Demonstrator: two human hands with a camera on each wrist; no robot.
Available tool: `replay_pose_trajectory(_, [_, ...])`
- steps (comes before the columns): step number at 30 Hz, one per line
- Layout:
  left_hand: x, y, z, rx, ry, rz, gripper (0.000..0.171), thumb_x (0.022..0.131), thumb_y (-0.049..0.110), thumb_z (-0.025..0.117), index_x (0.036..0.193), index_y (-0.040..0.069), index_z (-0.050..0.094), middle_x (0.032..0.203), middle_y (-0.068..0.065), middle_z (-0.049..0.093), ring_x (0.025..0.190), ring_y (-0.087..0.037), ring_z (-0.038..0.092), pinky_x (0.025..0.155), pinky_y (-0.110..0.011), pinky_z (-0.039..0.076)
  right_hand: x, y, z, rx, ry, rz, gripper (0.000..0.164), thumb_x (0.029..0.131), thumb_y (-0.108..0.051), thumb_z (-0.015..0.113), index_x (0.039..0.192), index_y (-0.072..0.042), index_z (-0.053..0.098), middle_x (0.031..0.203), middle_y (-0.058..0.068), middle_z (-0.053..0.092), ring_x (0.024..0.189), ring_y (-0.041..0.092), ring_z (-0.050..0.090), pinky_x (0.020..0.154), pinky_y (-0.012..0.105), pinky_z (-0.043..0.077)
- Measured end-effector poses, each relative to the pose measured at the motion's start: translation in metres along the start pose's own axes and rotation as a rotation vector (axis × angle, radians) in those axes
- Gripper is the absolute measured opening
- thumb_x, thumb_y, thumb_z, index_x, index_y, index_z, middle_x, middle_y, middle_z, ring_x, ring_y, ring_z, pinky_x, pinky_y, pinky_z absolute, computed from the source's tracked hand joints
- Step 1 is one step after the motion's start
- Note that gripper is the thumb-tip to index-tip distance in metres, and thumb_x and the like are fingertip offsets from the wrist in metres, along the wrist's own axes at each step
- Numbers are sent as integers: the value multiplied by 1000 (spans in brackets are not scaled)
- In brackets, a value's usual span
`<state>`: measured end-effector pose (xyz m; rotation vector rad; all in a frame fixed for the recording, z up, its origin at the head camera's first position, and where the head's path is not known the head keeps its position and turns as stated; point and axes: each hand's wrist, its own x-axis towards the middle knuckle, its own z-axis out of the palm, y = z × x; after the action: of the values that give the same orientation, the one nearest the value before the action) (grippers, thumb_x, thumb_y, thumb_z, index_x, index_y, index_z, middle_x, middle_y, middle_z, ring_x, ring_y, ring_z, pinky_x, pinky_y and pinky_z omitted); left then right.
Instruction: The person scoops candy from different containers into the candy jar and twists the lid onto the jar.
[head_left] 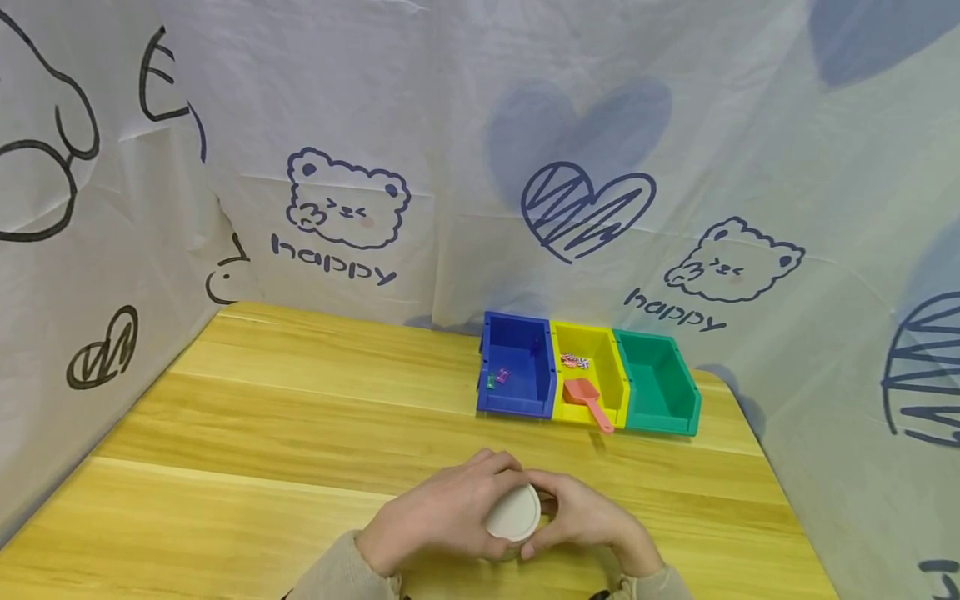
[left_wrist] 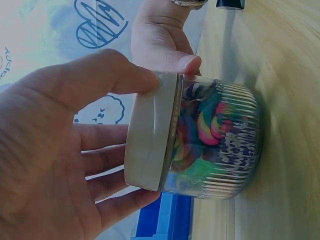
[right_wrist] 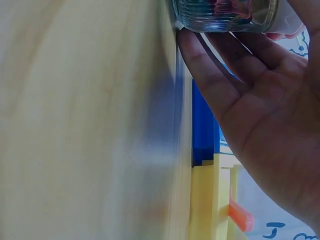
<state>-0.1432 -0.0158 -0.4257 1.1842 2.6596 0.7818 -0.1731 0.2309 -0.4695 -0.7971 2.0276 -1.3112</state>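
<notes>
A ribbed glass jar (left_wrist: 220,142) with colourful small pieces inside stands on the table near its front. Its round cream lid (head_left: 516,512) is on top. My left hand (head_left: 450,507) grips the lid, thumb on one side and fingers on the other. From the right, my right hand (head_left: 592,512) holds the glass body, its fingers (right_wrist: 215,80) against the side in the right wrist view. Most of the jar is hidden by the hands in the head view.
Three joined bins stand behind: blue (head_left: 517,408) with a few small coloured pieces, yellow (head_left: 618,379) with striped pieces and a pink scoop (head_left: 588,400), and green (head_left: 660,387). Behind the wooden table (head_left: 300,392) hangs a white sheet (head_left: 450,125) with drawings.
</notes>
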Motion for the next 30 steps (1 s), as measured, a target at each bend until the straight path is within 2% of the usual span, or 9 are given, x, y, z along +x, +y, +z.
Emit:
replay_pose_trajectory(9, [-1, -2, 1, -5, 2, 36, 74, 78, 30, 88, 144, 15, 61, 138, 5, 57, 117, -8, 51, 88, -20, 51, 0, 0, 0, 10, 0, 27, 84, 81, -13, 91, 152, -4, 48, 146, 12, 58, 124, 17, 62, 105, 26, 50])
replay_pose_trajectory(13, [-2, 0, 0, 27, 16, 9, 74, 77, 35, 90, 143, 17, 61, 135, 4, 57, 113, -9, 52, 88, -22, 52, 1, 0, 0, 12, 4, 45, 87, 80, -13, 91, 153, -3, 45, 145, 12, 58, 123, 19, 62, 104, 26, 51])
replay_pose_trajectory(21, [-2, 5, -2, 80, 35, -97, 74, 76, 50, 89, 137, 18, 65, 126, 4, 56, 104, -10, 52, 74, -22, 51, 2, 3, 2, 11, 8, 46, 84, 78, -17, 94, 148, -12, 47, 138, 7, 58, 119, 24, 61, 101, 30, 53])
replay_pose_trajectory(30, [-1, 5, -1, 83, 32, -100, 71, 75, 51, 89, 133, 16, 67, 122, 4, 56, 101, -8, 51, 74, -21, 51, 1, 2, 0, -29, 10, 45, 86, 78, -14, 93, 151, -10, 48, 140, 5, 59, 122, 19, 59, 105, 27, 48])
